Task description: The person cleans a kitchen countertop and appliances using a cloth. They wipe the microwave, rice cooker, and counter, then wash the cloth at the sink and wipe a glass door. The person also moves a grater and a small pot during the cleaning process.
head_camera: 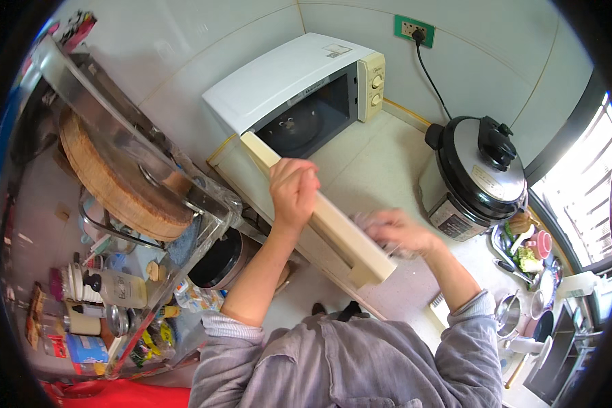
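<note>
A white microwave oven (285,76) stands in the corner with its cream door (341,229) swung out towards me. My left hand (296,191) is closed over the top edge of that door, near its middle. On the inner side of the door, towards its free end, my right hand (395,229) holds a crumpled greyish cloth (362,222) against or close to the door; both are blurred. The dark oven cavity (301,127) is visible, its inside partly in shadow.
An electric pressure cooker (469,178) stands to the right, its plug in a wall socket (414,31). Beyond are vegetables (530,260), pots (508,313) and a sink (551,357). At left, a rack holds a round wooden chopping board (117,178) and a pump bottle (122,289).
</note>
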Tool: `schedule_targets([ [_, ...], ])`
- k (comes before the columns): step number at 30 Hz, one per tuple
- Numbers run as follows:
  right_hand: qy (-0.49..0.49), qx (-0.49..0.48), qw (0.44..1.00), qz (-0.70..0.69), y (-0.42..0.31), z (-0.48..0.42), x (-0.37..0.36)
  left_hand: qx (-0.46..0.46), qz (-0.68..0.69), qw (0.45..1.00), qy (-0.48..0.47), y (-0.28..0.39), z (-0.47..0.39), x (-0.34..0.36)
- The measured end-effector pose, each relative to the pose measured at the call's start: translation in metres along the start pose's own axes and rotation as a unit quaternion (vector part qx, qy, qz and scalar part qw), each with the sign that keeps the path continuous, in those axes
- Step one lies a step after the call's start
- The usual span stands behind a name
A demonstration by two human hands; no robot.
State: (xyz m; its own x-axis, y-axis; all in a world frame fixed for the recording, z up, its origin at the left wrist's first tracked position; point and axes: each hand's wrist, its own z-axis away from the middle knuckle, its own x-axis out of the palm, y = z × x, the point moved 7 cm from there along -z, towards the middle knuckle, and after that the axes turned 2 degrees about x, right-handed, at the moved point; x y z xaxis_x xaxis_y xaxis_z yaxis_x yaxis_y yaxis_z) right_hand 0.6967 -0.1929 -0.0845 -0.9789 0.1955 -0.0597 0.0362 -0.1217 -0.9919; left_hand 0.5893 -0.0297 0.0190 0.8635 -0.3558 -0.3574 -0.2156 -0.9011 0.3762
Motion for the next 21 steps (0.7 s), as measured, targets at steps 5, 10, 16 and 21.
schedule_targets([
  [5,0.25,-0.116,0.961,-0.033,-0.08,0.062,-0.045,0.014,-0.086,0.996,-0.002,-0.002,-0.007,0.023],
  [10,0.35,-0.166,0.732,0.561,-0.143,0.035,0.016,-0.021,-0.018,0.999,-0.043,-0.011,-0.014,0.022],
  [16,0.33,-0.169,0.698,0.613,-0.147,-0.039,0.046,-0.137,0.241,0.961,0.014,-0.039,-0.02,-0.001],
  [21,0.372,-0.192,0.642,0.643,-0.14,-0.107,0.064,-0.205,0.187,0.953,0.117,-0.08,-0.01,-0.041],
])
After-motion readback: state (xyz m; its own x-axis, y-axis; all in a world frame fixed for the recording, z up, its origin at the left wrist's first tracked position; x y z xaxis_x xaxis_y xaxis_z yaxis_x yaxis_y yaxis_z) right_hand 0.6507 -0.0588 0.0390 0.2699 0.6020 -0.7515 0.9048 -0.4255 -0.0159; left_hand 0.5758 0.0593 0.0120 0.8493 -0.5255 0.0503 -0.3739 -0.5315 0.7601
